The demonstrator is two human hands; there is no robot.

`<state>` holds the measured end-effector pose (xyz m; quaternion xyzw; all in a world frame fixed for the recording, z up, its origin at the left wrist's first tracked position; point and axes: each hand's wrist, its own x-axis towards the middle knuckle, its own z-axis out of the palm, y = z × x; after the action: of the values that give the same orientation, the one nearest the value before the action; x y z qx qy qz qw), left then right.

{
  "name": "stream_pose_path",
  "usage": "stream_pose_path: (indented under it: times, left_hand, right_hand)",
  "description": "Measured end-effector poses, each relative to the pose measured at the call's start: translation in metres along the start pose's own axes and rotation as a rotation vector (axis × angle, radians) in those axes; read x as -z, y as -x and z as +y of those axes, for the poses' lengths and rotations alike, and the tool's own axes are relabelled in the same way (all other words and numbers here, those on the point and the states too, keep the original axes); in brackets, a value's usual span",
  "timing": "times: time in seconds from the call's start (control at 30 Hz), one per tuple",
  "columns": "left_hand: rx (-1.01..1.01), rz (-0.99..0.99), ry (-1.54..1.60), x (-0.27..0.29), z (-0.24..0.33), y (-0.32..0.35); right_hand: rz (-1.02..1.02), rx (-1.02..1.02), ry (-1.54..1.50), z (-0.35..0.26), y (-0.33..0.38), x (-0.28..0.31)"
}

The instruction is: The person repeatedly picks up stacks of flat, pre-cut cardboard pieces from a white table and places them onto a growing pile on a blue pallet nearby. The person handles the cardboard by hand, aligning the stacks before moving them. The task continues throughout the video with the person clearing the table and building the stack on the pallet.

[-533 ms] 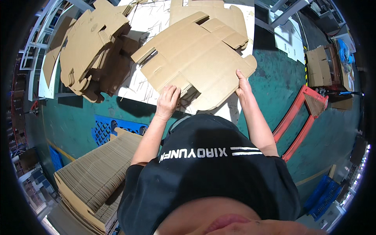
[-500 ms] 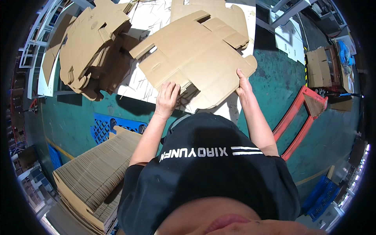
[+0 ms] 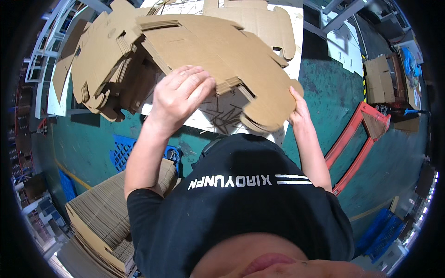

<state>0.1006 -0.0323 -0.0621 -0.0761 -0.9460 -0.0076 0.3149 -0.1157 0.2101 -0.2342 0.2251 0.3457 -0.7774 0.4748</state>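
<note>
A thin stack of flat die-cut cardboard blanks is held tilted over a white table. My left hand has its fingers curled at the near-left edge of the blanks, back of the hand up; the fingertips are partly hidden. At the right end my right hand grips the edge, thumb on top and fingers underneath. Several layers show along the slots and the near edge. More cardboard blanks lie on the table behind. To the left, a taller pile of cut cardboard touches or nearly touches the held stack.
Thin cardboard scraps litter the table. Low at left stands a long row of packed cardboard sheets near a blue plastic pallet. A red pallet-jack frame rests on the green floor at right, with a cardboard box beyond.
The held blanks have lifted and tilted, their left end rising toward the left pile. My left hand has come up and left; my right hand has shifted slightly right and down.
</note>
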Motion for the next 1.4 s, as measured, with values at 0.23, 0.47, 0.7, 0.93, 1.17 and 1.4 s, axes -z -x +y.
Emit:
stream_pose_path:
  times: [0.23, 0.47, 0.7, 0.93, 1.17, 1.4]
  left_hand:
    - [-0.312, -0.125, 0.367, 0.020, 0.034, -0.106]
    - [-0.459, -0.125, 0.416, -0.030, 0.058, -0.169]
    - [-0.422, -0.230, 0.269, -0.019, 0.090, -0.165]
    - [-0.241, -0.372, 0.118, -0.019, 0.084, -0.147]
    - [-0.185, -0.344, 0.107, -0.031, 0.080, -0.156]
    - [-0.144, 0.019, -0.215, -0.055, 0.075, -0.147]
  right_hand:
    - [-0.125, -0.155, -0.080, 0.003, 0.078, 0.053]
    - [-0.177, -0.315, -0.509, 0.031, 0.062, 0.137]
    - [-0.087, -0.023, 0.043, 0.021, 0.100, 0.110]
    - [0.080, -0.064, 0.069, 0.019, 0.069, 0.096]
    - [-0.072, 1.151, 0.709, 0.013, 0.127, 0.041]
    - [-0.146, 1.464, 0.938, 0.006, 0.114, 0.027]
